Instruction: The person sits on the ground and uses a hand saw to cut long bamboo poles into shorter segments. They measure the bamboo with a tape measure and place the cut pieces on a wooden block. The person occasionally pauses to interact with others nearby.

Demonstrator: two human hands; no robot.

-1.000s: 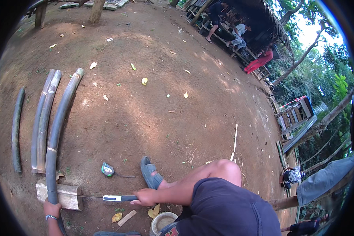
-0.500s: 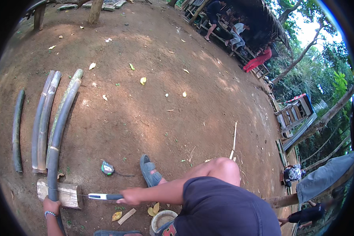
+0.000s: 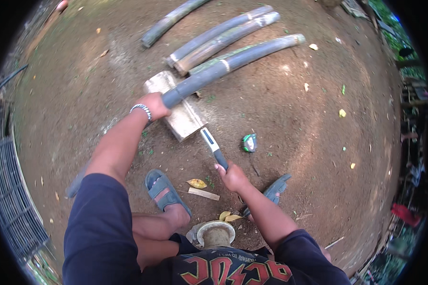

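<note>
My left hand (image 3: 153, 104) is wrapped round a long dark bamboo pole (image 3: 209, 72), which rests across a pale wooden block (image 3: 185, 121). The pole runs from the far right down past my forearm at the left. My right hand (image 3: 234, 175) grips the dark handle end of a saw (image 3: 209, 138) with a white section, pointing toward the block. The saw's thin blade can hardly be made out here, so whether it touches the bamboo is unclear.
More bamboo poles (image 3: 223, 42) lie on the dirt beyond the block. A green and black tape measure (image 3: 249, 142) sits to its right. A flat wood strip (image 3: 204, 194) and a pale round container (image 3: 216, 232) are near my feet. At far left stands a slatted panel (image 3: 16, 190).
The view has swung round, so the pole now slants across and both arms show fully. My left hand still holds the bamboo, my right hand the saw.
</note>
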